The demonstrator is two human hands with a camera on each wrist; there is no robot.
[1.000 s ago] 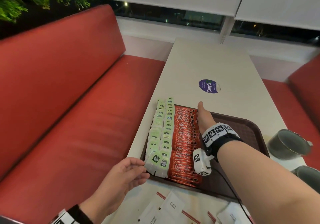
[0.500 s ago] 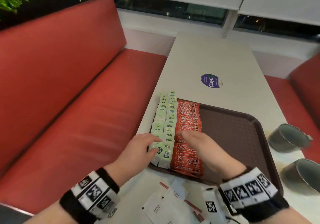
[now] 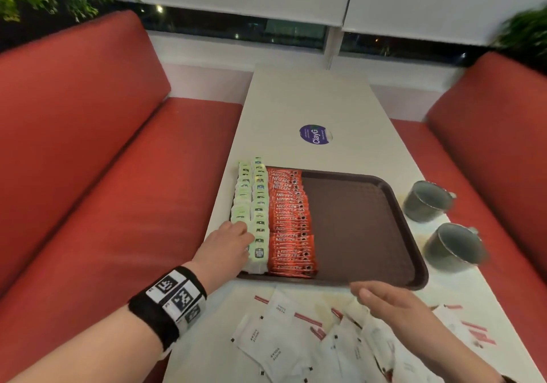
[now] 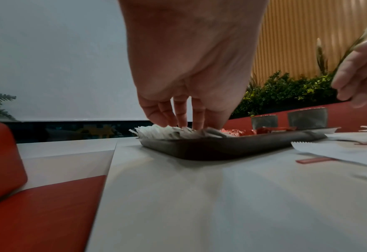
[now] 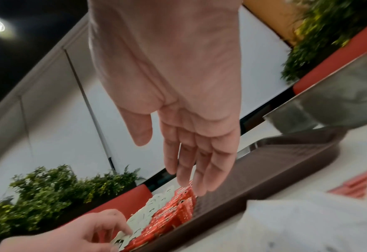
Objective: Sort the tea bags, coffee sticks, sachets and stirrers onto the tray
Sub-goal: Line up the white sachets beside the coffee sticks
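Observation:
A brown tray point(image 3: 355, 228) lies on the white table. Two columns of green tea bags point(image 3: 251, 199) fill its left edge, and a row of red coffee sticks point(image 3: 291, 219) lies beside them. My left hand point(image 3: 242, 234) rests its fingertips on the nearest tea bags point(image 4: 167, 133), fingers pointing down and holding nothing. My right hand point(image 3: 364, 291) hovers flat and empty above the table, just in front of the tray's near rim point(image 5: 264, 170). White sugar sachets point(image 3: 281, 338) and thin red stirrers point(image 3: 307, 319) lie scattered on the table near me.
Two grey cups point(image 3: 426, 202) point(image 3: 453, 246) stand on the table right of the tray. A round purple sticker point(image 3: 315, 134) marks the table beyond it. Red bench seats point(image 3: 118, 205) flank both sides. The tray's right half is bare.
My right hand has drawn back from the coffee sticks to the near side of the tray, above the sachets. My left hand has stayed on the front tea bags.

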